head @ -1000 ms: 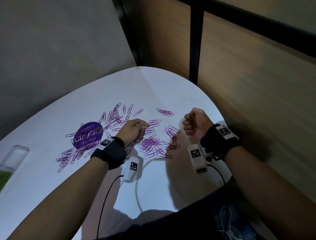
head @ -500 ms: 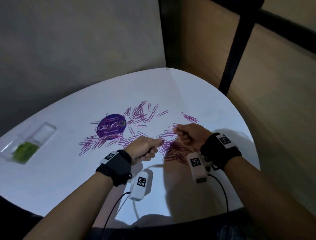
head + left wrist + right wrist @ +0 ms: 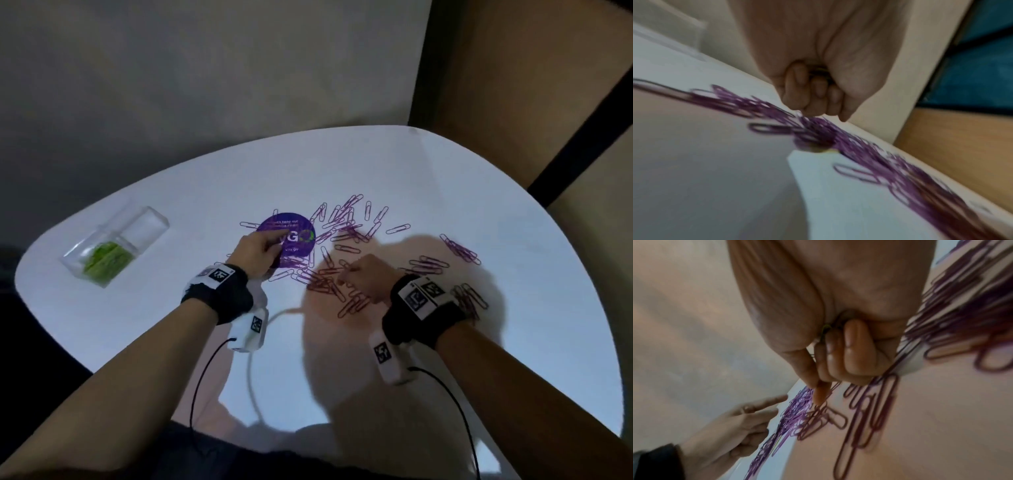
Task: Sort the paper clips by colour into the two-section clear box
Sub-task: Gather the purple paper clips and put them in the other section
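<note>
Many purple paper clips [image 3: 346,226] lie scattered over the white table [image 3: 513,359]. The two-section clear box [image 3: 116,246] stands far left, with green clips [image 3: 106,260] in its near section; its far section looks bare. My left hand [image 3: 270,240] hovers over a purple round disc [image 3: 294,236], its fingers curled round something dark in the palm [image 3: 818,72]. A yellow-green clip [image 3: 828,151] peeks from under the purple pile. My right hand [image 3: 346,274] keeps a green clip [image 3: 825,329] tucked under curled fingers, while thumb and forefinger [image 3: 818,391] pinch down into the purple clips [image 3: 869,402].
The table's rounded edge runs close in front of me and off to the right. Wrist-camera cables [image 3: 253,370] trail over the near table. A grey wall stands behind, wooden panels and a black post [image 3: 421,61] to the right.
My left hand has moved left and away from me onto the purple disc. The right hand has gone down into the middle of the pile. The view has turned left, bringing the box nearer.
</note>
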Available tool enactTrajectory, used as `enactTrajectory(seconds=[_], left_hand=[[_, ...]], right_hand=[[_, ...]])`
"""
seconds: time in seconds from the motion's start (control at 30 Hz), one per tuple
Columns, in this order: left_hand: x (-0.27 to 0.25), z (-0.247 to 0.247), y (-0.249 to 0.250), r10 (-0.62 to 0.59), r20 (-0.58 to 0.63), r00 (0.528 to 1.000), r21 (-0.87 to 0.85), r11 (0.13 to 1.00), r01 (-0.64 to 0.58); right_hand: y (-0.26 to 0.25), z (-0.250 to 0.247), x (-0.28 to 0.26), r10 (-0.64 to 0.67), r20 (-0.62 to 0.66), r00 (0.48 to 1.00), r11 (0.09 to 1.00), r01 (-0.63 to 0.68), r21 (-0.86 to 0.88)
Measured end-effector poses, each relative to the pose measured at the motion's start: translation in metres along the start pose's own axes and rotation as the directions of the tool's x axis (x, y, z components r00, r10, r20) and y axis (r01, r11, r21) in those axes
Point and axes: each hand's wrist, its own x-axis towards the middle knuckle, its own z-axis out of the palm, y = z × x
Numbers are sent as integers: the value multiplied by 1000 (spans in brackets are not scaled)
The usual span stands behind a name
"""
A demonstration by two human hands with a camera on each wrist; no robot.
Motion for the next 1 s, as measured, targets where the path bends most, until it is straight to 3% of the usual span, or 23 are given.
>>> enactTrajectory(seconds=[0.1, 0.23, 0.37, 0.47, 0.57, 0.67, 0.77, 0.87, 1.0], left_hand=[[0, -16, -30, -85, -200, 976, -33, 996, 80], [-8, -17, -57, -227, -149, 962, 131, 960, 247], [-20, 3, -36, -39, -46, 998, 173, 984, 46], [-18, -3, -32, -50, -95, 994, -10, 999, 49], [-20, -27, -51, -66, -96, 993, -135, 989, 53], [-30, -59, -77, -103, 30, 994, -266, 958, 107], [-38, -99, -98, -174, 139, 975, -447, 867, 218], [-39, -146, -123, -203, 111, 973, -481, 845, 232], [-35, -202, -163, -272, -28, 962, -309, 917, 251]], right_hand=[[-9, 13, 6, -12, 47, 999, 999, 13, -31], [-11, 32, 8, 35, 131, 991, 999, -40, 37], [-23, 49, 4, 12, 119, 993, 998, -20, 63], [-36, 54, 6, -87, 50, 995, 993, 91, -80], [-50, 68, 5, -132, 150, 980, 968, 160, -193], [-78, 97, -4, -115, 339, 934, 955, 198, -220], [-112, 137, -6, -69, 476, 877, 971, 168, -168], [-149, 181, 4, -44, 533, 845, 974, 155, -166], [-193, 230, 24, -40, 571, 820, 965, 181, -192]])
